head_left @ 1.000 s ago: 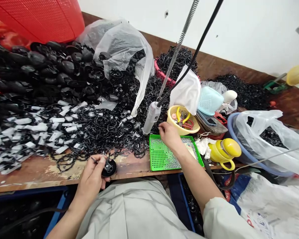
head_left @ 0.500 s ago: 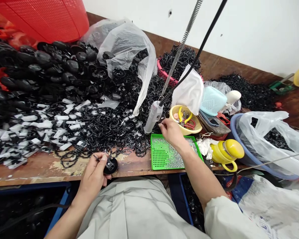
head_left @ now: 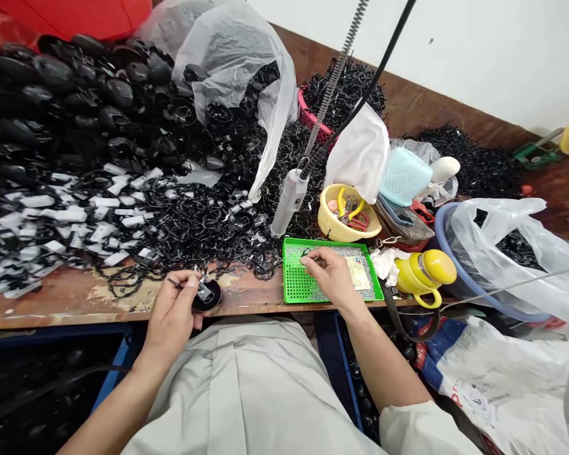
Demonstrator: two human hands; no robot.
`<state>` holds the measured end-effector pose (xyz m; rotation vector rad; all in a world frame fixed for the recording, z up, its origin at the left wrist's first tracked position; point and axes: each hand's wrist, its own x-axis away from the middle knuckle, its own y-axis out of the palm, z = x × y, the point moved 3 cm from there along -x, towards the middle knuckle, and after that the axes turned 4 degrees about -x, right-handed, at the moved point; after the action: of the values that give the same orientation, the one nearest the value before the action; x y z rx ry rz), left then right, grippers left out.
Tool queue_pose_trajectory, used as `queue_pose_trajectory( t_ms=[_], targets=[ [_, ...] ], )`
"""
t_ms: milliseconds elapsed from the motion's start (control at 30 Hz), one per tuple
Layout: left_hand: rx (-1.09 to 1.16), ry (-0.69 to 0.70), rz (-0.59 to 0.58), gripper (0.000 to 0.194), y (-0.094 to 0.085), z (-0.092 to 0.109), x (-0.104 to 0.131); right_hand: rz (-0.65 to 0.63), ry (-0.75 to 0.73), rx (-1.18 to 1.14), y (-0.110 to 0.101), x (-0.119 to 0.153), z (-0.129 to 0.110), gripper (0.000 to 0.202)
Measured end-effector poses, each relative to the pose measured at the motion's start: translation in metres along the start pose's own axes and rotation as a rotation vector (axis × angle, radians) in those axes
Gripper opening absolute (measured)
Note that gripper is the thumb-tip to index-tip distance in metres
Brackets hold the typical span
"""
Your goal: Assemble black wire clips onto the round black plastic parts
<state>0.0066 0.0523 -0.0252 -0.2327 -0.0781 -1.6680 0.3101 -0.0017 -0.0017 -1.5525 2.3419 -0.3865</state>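
My left hand (head_left: 177, 303) is closed on a round black part (head_left: 207, 295) with a light piece on it, just above the table's front edge. Over the green tray (head_left: 294, 291) is my right hand (head_left: 329, 275), its thumb and forefinger close together around something small and dark that I cannot make out. Many tiny metal pieces (head_left: 318, 294) lie in the tray, with a yellowish card (head_left: 358, 273) at its right. A grey electric screwdriver (head_left: 290, 202) hangs from a spring just behind the tray, touched by neither hand.
Black and white parts (head_left: 71, 215) are heaped at the left. Behind the tray stands a yellow basket (head_left: 329, 224) with pliers. A yellow flask (head_left: 427, 272) and a blue tub (head_left: 443, 234) are at the right. A plastic bag (head_left: 232, 44) lies behind.
My right hand has moved from beside the screwdriver down over the green tray. The card in the tray now shows. My left hand still holds the black part; the view has tilted slightly downward.
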Motion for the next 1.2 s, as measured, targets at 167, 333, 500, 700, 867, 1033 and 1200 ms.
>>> queue_pose_trajectory(
  t_ms=[167, 333, 500, 700, 867, 1033, 1200],
  targets=[
    [0.217, -0.128, -0.133, 0.025, 0.021, 0.015, 0.019, -0.095, 0.176, -0.537, 0.026, 0.008, -0.017, 0.031],
    [0.419, -0.312, -0.322, 0.024, 0.038, 0.026, 0.027, -0.169, 0.041, -0.469, 0.073, 0.029, -0.037, 0.022],
    [0.503, -0.296, -0.218, 0.022, 0.024, 0.024, 0.024, -0.252, -0.252, -0.226, 0.108, 0.046, -0.050, 0.011],
    [0.594, -0.390, -0.163, 0.014, 0.006, 0.014, 0.027, -0.214, -0.154, -0.314, 0.126, 0.045, -0.048, 0.016],
    [0.694, -0.396, -0.148, 0.012, -0.004, 0.017, 0.028, -0.239, -0.247, -0.258, 0.142, 0.047, -0.056, 0.014],
    [0.551, -0.242, -0.039, 0.019, -0.016, 0.021, 0.024, -0.408, -0.310, -0.207, 0.153, 0.050, -0.061, 0.016],
    [0.341, -0.197, -0.075, 0.028, -0.012, 0.015, 0.027, -0.304, -0.445, -0.094, 0.149, 0.040, -0.065, 0.022]
  ],
)
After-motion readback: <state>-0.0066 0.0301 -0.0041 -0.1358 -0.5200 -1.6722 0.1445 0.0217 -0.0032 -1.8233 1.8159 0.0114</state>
